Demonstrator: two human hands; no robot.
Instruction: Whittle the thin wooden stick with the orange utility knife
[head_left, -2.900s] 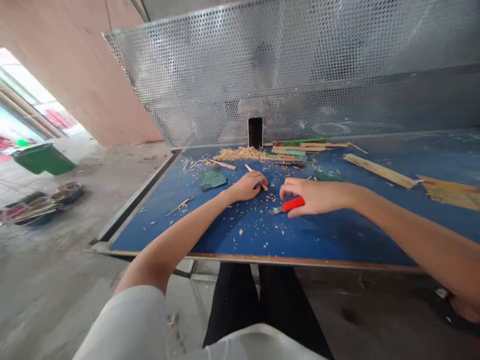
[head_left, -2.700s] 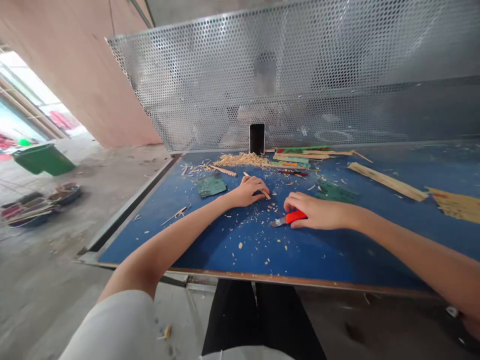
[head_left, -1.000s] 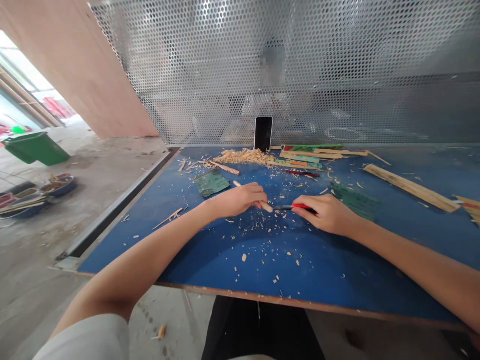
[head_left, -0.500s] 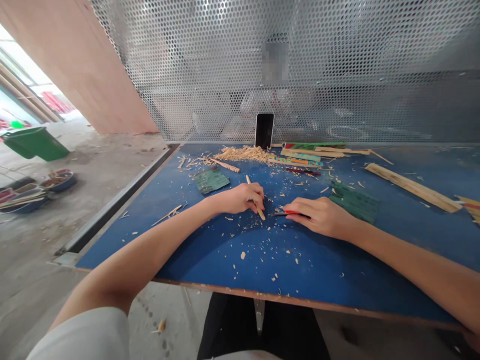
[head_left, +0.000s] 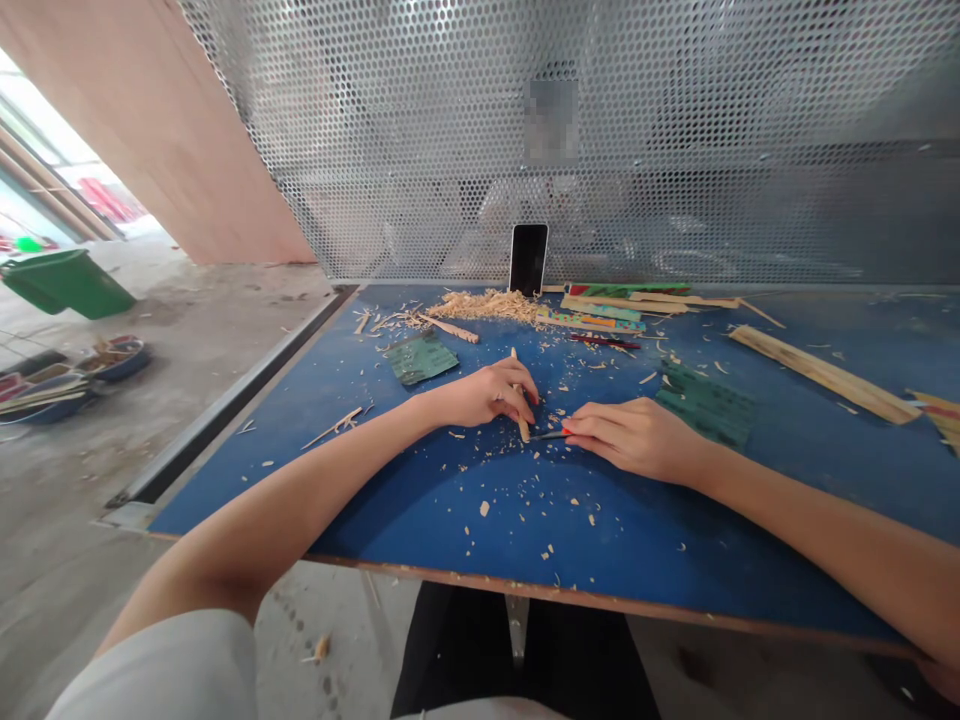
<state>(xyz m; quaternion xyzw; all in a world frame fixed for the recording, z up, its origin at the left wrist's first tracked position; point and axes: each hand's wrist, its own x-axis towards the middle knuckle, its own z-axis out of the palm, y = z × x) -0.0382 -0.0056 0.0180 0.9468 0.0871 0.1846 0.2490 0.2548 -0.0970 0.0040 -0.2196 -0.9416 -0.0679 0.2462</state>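
Observation:
My left hand (head_left: pixel 487 393) is closed around a thin wooden stick (head_left: pixel 518 421), holding it steeply with its lower tip on the blue tabletop (head_left: pixel 420 500). My right hand (head_left: pixel 637 438) is closed on a red-handled knife; only a sliver of the red handle and the dark blade (head_left: pixel 551 436) show past my fingers. The blade tip meets the lower end of the stick. Small wood chips (head_left: pixel 525 490) lie scattered on the table around and in front of both hands.
A phone (head_left: pixel 528 259) stands against the perforated metal screen (head_left: pixel 600 150). A pile of shavings (head_left: pixel 480 305), coloured wooden strips (head_left: pixel 600 308), green sandpaper sheets (head_left: pixel 420 357) (head_left: pixel 705 405) and a long slat (head_left: pixel 817 372) lie behind. A green bin (head_left: pixel 64 283) sits on the floor, left.
My right hand turned the knife from lying flat on the table and brought its blade to the stick. My left hand tipped the stick more upright. My head moved closer.

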